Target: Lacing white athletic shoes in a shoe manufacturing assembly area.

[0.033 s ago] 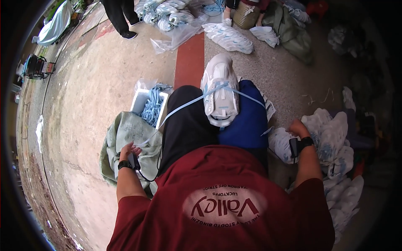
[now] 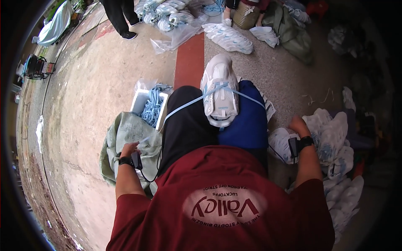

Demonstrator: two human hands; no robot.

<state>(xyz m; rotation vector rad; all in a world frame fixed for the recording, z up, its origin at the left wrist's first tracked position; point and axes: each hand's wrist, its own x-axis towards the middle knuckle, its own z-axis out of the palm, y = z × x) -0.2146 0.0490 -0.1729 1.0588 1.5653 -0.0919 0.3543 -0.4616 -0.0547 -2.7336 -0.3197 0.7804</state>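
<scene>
A white and pale grey sneaker (image 2: 220,106) rests across my thighs, toe pointing away from me. A light-blue shoelace (image 2: 186,103) crosses over its front, one end running to the left and the other over my right thigh. My left hand (image 2: 130,149) is out beside my left thigh, its closed fingertips at the lace's left end. Off to the right, my right hand (image 2: 298,126) has curled fingers beside a pile of white sneakers (image 2: 328,129). What it holds, if anything, is hidden.
Left of my knee stands a white foam box (image 2: 140,100) with blue laces (image 2: 154,104). A pale green sack (image 2: 125,134) lies in front of it. Ahead are rows of sneakers (image 2: 228,37), a plastic sheet (image 2: 171,42), a dark green sack (image 2: 289,33) and other people's legs (image 2: 120,16).
My left hand has shifted slightly, with its fingers turned more to the right. A short blue lace piece beside my right thigh is no longer visible.
</scene>
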